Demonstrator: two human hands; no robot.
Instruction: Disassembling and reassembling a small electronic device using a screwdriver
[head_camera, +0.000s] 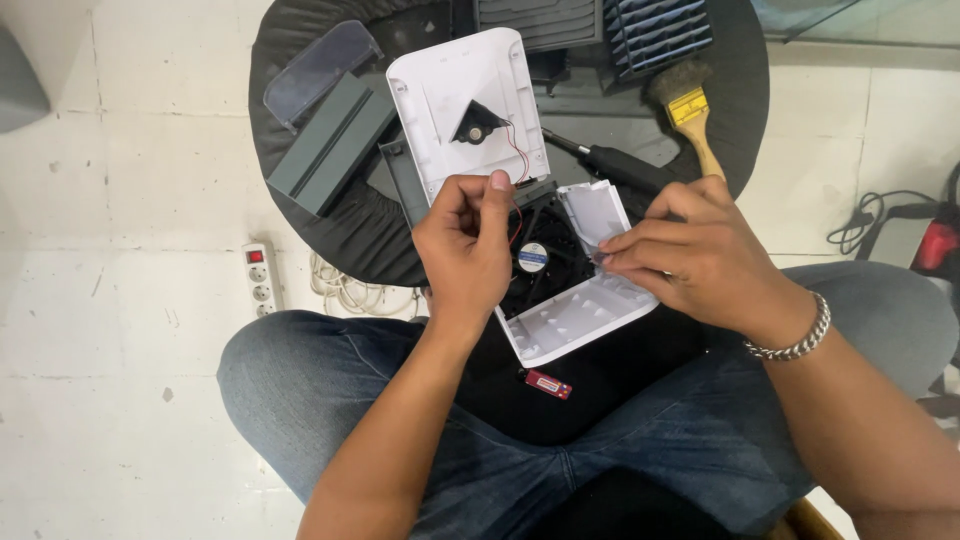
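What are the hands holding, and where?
Left hand pinches the thin wire by the fan. Right hand grips the white casing at its right edge.

Even, bright daylight fills the frame, soft and diffuse with no hard glare. The pale floor tiles at left look nearly washed out. Faint, short shadows sit under the round black stool. Focus is sharp throughout; the frame's edges bend slightly from a wide lens.

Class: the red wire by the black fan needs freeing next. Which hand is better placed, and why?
Probably the left hand: its fingertips pinch right at the red wire above the fan, while the right hand steadies the white housing.
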